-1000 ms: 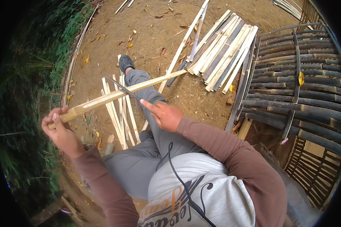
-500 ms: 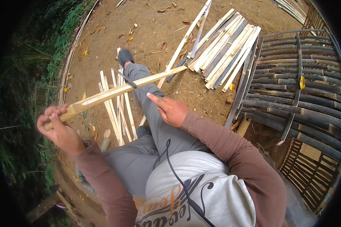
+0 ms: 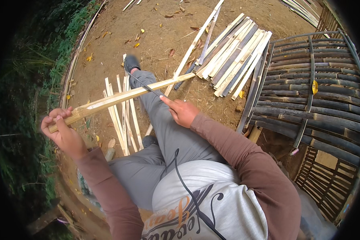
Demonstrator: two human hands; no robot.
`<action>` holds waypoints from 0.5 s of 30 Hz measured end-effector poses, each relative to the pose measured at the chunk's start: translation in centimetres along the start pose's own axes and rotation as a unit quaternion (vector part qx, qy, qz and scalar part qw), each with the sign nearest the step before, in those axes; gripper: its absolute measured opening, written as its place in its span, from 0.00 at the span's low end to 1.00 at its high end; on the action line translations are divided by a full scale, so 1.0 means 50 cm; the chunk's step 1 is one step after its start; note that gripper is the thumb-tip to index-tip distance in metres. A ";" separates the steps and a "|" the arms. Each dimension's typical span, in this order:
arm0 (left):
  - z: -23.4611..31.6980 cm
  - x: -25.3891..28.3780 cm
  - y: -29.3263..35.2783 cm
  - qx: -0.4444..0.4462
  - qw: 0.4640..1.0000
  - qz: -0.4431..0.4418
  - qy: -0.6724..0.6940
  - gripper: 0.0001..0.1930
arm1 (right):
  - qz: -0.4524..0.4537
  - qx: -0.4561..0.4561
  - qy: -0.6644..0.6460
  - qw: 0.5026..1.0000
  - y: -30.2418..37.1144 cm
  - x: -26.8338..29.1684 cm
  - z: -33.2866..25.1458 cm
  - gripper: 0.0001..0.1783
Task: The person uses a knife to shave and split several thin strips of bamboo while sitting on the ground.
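My left hand [image 3: 62, 130] grips the near end of a long split bamboo slat [image 3: 126, 96] that reaches right across my outstretched leg. My right hand [image 3: 182, 111] holds a thin dark blade [image 3: 142, 83] whose edge lies along the slat near its middle, index finger stretched toward the wood. My grey trouser leg [image 3: 164, 124] and dark shoe [image 3: 131, 63] lie under the slat. A bunch of thin pale bamboo strips [image 3: 122, 116] rests on the ground beside my leg.
A pile of wider split bamboo slats [image 3: 232, 54] lies on the bare earth ahead. To the right stands a platform of dark bamboo poles [image 3: 308, 92]. Grass and plants [image 3: 32, 72] border the left side. Dry leaves dot the dirt.
My left hand has lowered and drawn back slightly with the slat end. The right hand with the blade stays near the slat's middle.
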State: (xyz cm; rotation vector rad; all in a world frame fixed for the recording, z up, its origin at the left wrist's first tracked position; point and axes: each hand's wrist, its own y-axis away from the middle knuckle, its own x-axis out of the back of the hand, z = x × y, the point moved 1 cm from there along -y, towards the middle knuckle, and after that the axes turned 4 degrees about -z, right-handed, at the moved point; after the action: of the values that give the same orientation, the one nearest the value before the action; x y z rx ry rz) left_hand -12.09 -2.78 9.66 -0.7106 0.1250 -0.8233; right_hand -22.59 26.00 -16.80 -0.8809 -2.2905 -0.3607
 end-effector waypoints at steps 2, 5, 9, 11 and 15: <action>0.003 -0.006 -0.010 0.003 1.000 -0.005 0.004 0.09 | 0.032 -0.008 0.010 0.999 -0.004 -0.018 0.039 0.39; 0.001 -0.011 -0.018 -0.005 1.000 -0.017 0.023 0.10 | -0.033 -0.238 0.046 0.970 -0.009 -0.051 0.246 0.41; 0.016 -0.036 -0.015 -0.030 0.998 -0.045 0.027 0.10 | -0.044 -0.309 0.024 0.950 -0.004 -0.042 0.303 0.39; 0.023 -0.042 -0.018 -0.026 0.998 -0.046 0.019 0.10 | 0.052 -0.200 -0.009 0.978 -0.003 -0.057 0.209 0.36; 0.019 -0.048 -0.031 -0.016 1.000 -0.019 -0.005 0.10 | 0.118 -0.014 -0.035 0.992 -0.001 -0.064 0.047 0.36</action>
State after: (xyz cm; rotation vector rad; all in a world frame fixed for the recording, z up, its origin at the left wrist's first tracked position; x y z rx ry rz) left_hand -14.36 -1.29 10.95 -0.7492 0.1159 -0.8559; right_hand -21.93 25.45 -20.68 -1.1814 -2.2172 -0.2620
